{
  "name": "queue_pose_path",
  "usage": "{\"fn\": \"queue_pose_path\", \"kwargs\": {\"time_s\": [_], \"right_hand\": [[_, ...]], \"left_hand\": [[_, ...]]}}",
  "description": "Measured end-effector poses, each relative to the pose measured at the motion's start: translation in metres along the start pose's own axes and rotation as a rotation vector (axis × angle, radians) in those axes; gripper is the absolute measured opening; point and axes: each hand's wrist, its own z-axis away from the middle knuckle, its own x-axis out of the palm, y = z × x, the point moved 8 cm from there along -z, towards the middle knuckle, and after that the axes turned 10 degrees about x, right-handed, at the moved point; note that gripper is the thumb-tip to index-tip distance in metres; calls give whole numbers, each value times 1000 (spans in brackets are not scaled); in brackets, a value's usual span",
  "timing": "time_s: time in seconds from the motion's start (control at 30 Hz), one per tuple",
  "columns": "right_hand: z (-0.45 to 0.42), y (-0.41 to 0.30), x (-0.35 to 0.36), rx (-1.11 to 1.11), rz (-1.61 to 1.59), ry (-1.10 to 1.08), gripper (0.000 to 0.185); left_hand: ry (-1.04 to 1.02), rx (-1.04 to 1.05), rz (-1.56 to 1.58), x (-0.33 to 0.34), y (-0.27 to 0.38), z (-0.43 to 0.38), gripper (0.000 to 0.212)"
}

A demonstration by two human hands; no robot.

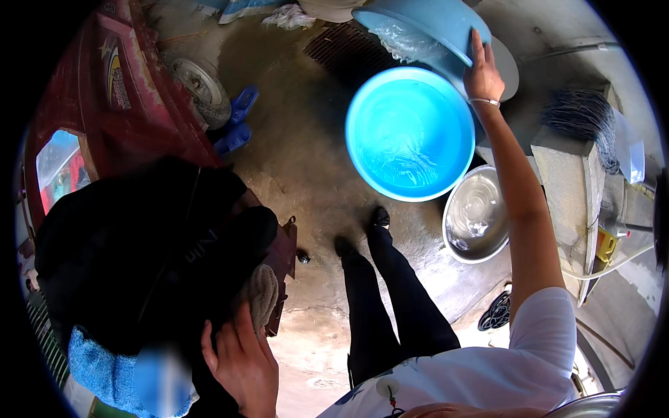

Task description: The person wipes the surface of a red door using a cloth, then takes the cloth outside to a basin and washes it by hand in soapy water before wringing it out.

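My right hand (pixel 484 77), a bracelet at its wrist, grips the rim of a light-blue plastic basin (pixel 444 21). That basin is tilted, with water at its lower edge beside a metal floor grate (pixel 342 49). Just below it stands a large bright-blue basin (pixel 355 157) with rippling water inside. A stainless-steel basin (pixel 474 214) holding some water is right of that one. At lower left, my left hand (pixel 241 360) rests with fingers apart against a black jacket (pixel 157 251), its fingertips by a brown towel (pixel 265 292).
A dark red vehicle body (pixel 125 120) with a wheel (pixel 201 91) fills the left side. Blue slippers (pixel 233 138) lie beside the wheel. A blue towel (pixel 99 366) hangs below the jacket. On the right are a concrete ledge (pixel 562 183), bundled wire (pixel 580 117) and a coiled black hose (pixel 495 311).
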Motion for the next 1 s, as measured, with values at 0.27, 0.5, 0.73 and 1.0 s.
{"fn": "queue_pose_path", "kwargs": {"time_s": [0.27, 0.5, 0.73, 1.0], "right_hand": [[-46, -52, -73, -391, 215, 323, 63], [13, 42, -109, -97, -62, 343, 78], [210, 241, -49, 882, -858, -202, 50], [547, 343, -53, 1865, -1331, -718, 28]], "left_hand": [[66, -19, -39, 2, -6, 3, 35], [168, 69, -156, -4, 11, 10, 32], [368, 138, -123, -11, 28, 19, 26], [207, 55, 1465, 205, 154, 11, 35]]}}
